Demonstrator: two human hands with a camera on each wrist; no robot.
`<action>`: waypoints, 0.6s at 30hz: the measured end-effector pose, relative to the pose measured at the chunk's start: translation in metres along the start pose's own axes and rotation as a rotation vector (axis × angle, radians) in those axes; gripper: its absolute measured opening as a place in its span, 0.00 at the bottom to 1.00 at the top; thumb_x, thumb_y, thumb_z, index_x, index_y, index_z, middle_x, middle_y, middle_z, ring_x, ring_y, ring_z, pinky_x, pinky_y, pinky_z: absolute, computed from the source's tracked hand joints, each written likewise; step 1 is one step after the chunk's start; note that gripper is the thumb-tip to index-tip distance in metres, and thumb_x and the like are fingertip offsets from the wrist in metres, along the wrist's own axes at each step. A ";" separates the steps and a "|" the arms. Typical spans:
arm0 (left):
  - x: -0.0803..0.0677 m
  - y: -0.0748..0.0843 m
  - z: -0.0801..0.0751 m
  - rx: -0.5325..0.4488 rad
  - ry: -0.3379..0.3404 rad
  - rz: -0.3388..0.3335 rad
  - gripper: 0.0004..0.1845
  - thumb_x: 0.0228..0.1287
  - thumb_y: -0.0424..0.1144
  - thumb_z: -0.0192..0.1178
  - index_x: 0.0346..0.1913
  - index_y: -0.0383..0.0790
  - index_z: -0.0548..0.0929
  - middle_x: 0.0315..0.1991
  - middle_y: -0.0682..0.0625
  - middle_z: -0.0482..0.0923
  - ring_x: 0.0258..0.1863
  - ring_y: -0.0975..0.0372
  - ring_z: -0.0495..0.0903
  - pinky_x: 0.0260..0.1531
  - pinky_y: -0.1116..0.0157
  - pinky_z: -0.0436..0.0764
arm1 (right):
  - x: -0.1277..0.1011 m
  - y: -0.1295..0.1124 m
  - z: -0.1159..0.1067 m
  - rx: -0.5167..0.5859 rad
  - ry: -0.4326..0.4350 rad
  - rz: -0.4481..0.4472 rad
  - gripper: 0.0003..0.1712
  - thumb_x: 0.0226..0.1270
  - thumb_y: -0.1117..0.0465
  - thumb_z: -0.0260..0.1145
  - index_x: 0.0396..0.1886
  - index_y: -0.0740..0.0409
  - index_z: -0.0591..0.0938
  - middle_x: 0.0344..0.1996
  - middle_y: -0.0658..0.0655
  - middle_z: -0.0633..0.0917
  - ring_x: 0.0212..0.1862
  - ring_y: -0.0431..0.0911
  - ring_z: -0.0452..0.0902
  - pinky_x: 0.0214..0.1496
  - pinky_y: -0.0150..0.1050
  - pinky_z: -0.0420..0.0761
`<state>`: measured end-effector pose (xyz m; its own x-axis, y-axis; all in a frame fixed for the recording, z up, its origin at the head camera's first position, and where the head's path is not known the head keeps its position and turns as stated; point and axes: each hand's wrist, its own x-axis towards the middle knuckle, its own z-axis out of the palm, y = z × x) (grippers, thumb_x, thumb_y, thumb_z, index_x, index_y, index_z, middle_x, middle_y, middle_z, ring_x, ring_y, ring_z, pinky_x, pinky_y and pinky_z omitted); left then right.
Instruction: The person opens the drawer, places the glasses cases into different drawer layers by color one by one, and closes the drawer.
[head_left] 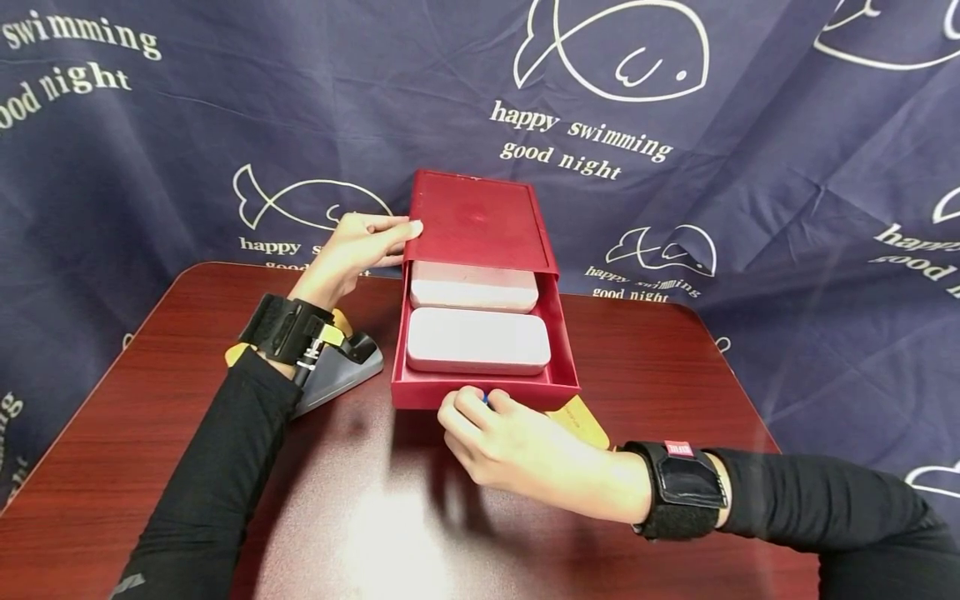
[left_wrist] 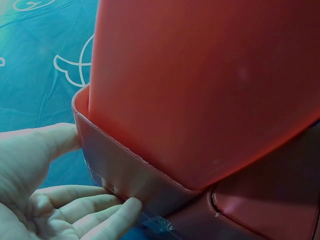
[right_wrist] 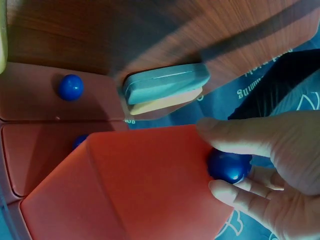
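A red plastic drawer cabinet (head_left: 480, 212) stands on the table, its top drawer (head_left: 487, 396) pulled far out toward me. Two pale, rounded oblong cases lie in the drawer, the front case (head_left: 477, 337) fully visible and the rear case (head_left: 474, 285) partly under the cabinet's top. My right hand (head_left: 517, 454) pinches the drawer's round blue knob (right_wrist: 230, 165) between thumb and fingers. My left hand (head_left: 360, 250) touches the cabinet's left side near the top; in the left wrist view its fingers (left_wrist: 112, 217) rest fairly straight against the wall.
Lower drawers carry blue knobs (right_wrist: 71, 87). A grey object with yellow parts (head_left: 341, 367) stands left of the cabinet, partly behind my left wrist. A yellow item (head_left: 581, 421) lies at the right. A teal case (right_wrist: 167, 82) shows in the right wrist view. Behind the table hangs a blue curtain (head_left: 337, 100).
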<state>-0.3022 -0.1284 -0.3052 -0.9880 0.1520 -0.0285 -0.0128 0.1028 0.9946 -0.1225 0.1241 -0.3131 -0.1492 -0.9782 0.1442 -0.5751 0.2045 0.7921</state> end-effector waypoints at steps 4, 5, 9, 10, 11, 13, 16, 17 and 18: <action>0.000 -0.001 0.000 0.000 0.001 0.002 0.34 0.68 0.47 0.66 0.72 0.33 0.72 0.67 0.40 0.77 0.64 0.51 0.80 0.59 0.63 0.83 | 0.002 0.000 0.001 0.021 0.011 0.000 0.08 0.65 0.66 0.60 0.38 0.57 0.84 0.38 0.56 0.76 0.37 0.47 0.69 0.27 0.31 0.66; 0.000 -0.001 -0.001 0.002 0.002 0.001 0.34 0.68 0.47 0.66 0.72 0.33 0.72 0.67 0.40 0.77 0.64 0.52 0.80 0.59 0.63 0.83 | 0.002 0.001 0.001 0.023 0.012 0.000 0.08 0.66 0.66 0.59 0.39 0.58 0.84 0.38 0.56 0.76 0.37 0.48 0.69 0.27 0.32 0.66; 0.000 -0.002 -0.001 0.006 0.003 -0.005 0.34 0.68 0.48 0.67 0.72 0.34 0.73 0.67 0.40 0.77 0.63 0.53 0.81 0.59 0.63 0.82 | 0.005 0.002 0.003 0.026 0.025 -0.001 0.09 0.67 0.66 0.58 0.38 0.57 0.85 0.37 0.54 0.76 0.36 0.47 0.69 0.26 0.31 0.66; 0.000 -0.002 -0.001 0.005 0.002 -0.005 0.34 0.68 0.48 0.67 0.72 0.35 0.73 0.67 0.40 0.77 0.63 0.53 0.80 0.60 0.62 0.82 | 0.006 0.002 0.004 0.026 0.030 -0.003 0.09 0.68 0.66 0.58 0.37 0.57 0.85 0.37 0.54 0.76 0.36 0.46 0.69 0.26 0.30 0.66; 0.001 -0.002 -0.001 0.004 0.001 -0.005 0.34 0.68 0.48 0.67 0.72 0.35 0.73 0.67 0.40 0.77 0.64 0.52 0.80 0.60 0.63 0.82 | 0.007 0.003 0.005 0.031 0.033 -0.003 0.08 0.68 0.66 0.59 0.36 0.56 0.85 0.36 0.53 0.76 0.36 0.46 0.69 0.26 0.30 0.66; 0.001 -0.002 -0.001 0.001 -0.001 -0.002 0.34 0.68 0.48 0.67 0.71 0.35 0.73 0.67 0.40 0.77 0.64 0.52 0.80 0.60 0.63 0.82 | 0.008 0.004 0.006 0.031 0.042 -0.007 0.08 0.68 0.66 0.59 0.35 0.56 0.85 0.35 0.53 0.76 0.35 0.46 0.68 0.25 0.29 0.66; 0.001 -0.002 -0.001 -0.002 -0.003 0.006 0.34 0.68 0.47 0.66 0.71 0.34 0.73 0.67 0.40 0.77 0.63 0.53 0.80 0.59 0.63 0.83 | 0.010 0.007 0.007 0.036 0.043 -0.017 0.07 0.68 0.66 0.60 0.34 0.56 0.85 0.33 0.53 0.75 0.34 0.46 0.67 0.25 0.28 0.65; 0.001 -0.002 -0.001 0.001 -0.003 0.007 0.33 0.68 0.47 0.66 0.71 0.34 0.73 0.67 0.40 0.78 0.63 0.53 0.81 0.59 0.63 0.83 | 0.010 0.007 0.007 0.040 0.045 -0.018 0.08 0.68 0.66 0.60 0.34 0.56 0.85 0.33 0.52 0.75 0.34 0.46 0.67 0.25 0.28 0.65; 0.001 -0.002 -0.001 0.001 -0.001 0.007 0.33 0.68 0.47 0.66 0.71 0.35 0.74 0.67 0.41 0.78 0.63 0.53 0.81 0.59 0.63 0.83 | 0.011 0.008 0.007 0.042 0.046 -0.021 0.08 0.69 0.66 0.60 0.34 0.56 0.85 0.33 0.52 0.74 0.34 0.45 0.67 0.25 0.28 0.65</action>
<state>-0.3033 -0.1294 -0.3067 -0.9879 0.1536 -0.0214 -0.0055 0.1032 0.9946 -0.1347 0.1154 -0.3093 -0.1003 -0.9827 0.1560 -0.6110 0.1846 0.7698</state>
